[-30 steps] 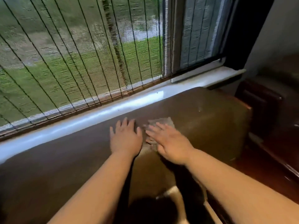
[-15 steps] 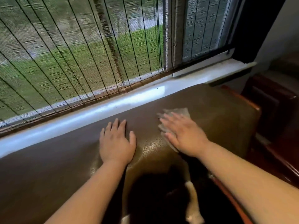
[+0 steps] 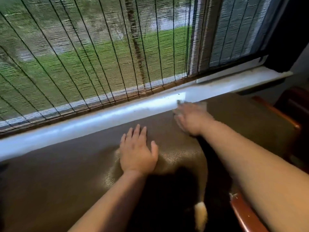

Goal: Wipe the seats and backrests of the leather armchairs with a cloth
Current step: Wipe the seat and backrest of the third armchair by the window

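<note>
The brown leather backrest [image 3: 66, 164] of an armchair fills the lower half of the head view, its top running under the window sill. My left hand [image 3: 138, 151] lies flat on the backrest top with fingers straight. My right hand [image 3: 190, 118] is blurred and presses a grey cloth [image 3: 203, 104] flat against the leather, close to the sill. Only the cloth's far edge shows past my fingers.
A white window sill [image 3: 100, 118] runs right behind the backrest, with a woven blind [image 3: 83, 56] hanging over the window. A wooden armrest [image 3: 245, 215] is at the lower right, and more dark wooden furniture [image 3: 292, 106] stands at the right edge.
My right hand has slid the cloth up and to the right along the backrest top, reaching the sill. My left hand stays flat in about the same place.
</note>
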{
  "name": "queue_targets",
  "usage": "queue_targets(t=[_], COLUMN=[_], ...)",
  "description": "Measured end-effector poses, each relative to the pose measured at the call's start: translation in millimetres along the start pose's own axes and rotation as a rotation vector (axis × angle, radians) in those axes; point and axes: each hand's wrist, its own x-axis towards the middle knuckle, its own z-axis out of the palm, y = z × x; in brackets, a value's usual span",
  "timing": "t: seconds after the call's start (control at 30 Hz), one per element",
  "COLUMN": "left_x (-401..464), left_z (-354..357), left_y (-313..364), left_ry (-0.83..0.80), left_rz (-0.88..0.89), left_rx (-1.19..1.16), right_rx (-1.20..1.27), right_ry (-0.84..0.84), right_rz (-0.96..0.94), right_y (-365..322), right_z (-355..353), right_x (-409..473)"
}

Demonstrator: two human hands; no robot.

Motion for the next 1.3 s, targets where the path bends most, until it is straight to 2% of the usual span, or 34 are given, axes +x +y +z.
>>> queue_targets(t=[0.07,0.1,0.23,0.3,0.37,0.43,0.5,0.53,0.6,0.67,0.73,0.8,0.87,1.0,1.03,1.07,1.1,1.2,1.27,1.3], left_x=[0,1,1,0,-1,-3,-3,-4,-5,-5,-3,-2,1,19,24,28,30,34,35,35], left_z=[2,2,3,1,-1,-4,-7,-9,-14,-17,-21,-23,-27,-25,-19,-13,-5,9,12,13], left_y=[0,0,0,0,0,3,5,5,6,8,11,12,18,69,88,106,121,137,134,132], left_ry=[0.003,0.009,0.021,0.013,0.012,0.005,-0.007,-0.015,-0.041,-0.059,-0.088,-0.108,-0.114,-0.159,-0.180,-0.193,-0.191,-0.131,-0.091,-0.079], left_rz=[-0.005,-0.009,0.002,0.001,0.000,-0.003,-0.011,-0.012,-0.003,-0.001,-0.005,-0.008,-0.008,0.062,0.101,0.138,0.164,0.177,0.179,0.185], left_rx=[-0.006,-0.008,0.000,0.014,0.020,0.024,0.014,0.012,0.023,0.030,0.037,0.080,0.110,0.020,-0.015,-0.030,-0.022,0.017,0.027,0.029], right_rx=[0.031,0.056,0.150,0.171,0.159,0.134,0.129,0.135,0.147,0.109,0.017,-0.018,0.035,0.360,0.449,0.470,0.437,0.245,0.141,0.088], right_ry=[-0.006,-0.023,-0.020,0.019,0.063,0.118,0.175,0.199,0.285,0.347,0.311,0.310,0.354,0.408,0.399,0.389,0.391,0.356,0.365,0.377], right_rz=[0.155,0.131,-0.305,-0.344,-0.174,0.097,0.285,0.305,0.163,-0.108,-0.343,-0.410,-0.235,0.436,0.520,0.524,0.445,0.011,-0.150,-0.148], right_y=[4,-13,-86,-66,-11,50,70,59,19,-14,-9,24,68,142,138,124,104,58,88,108], right_z=[-5,-5,4,11,17,16,20,27,49,75,89,87,80,65,63,62,64,82,85,85], right_x=[15,14,-35,-54,-62,-73,-89,-97,-119,-149,-168,-167,-157,-147,-147,-148,-150,-163,-160,-153])
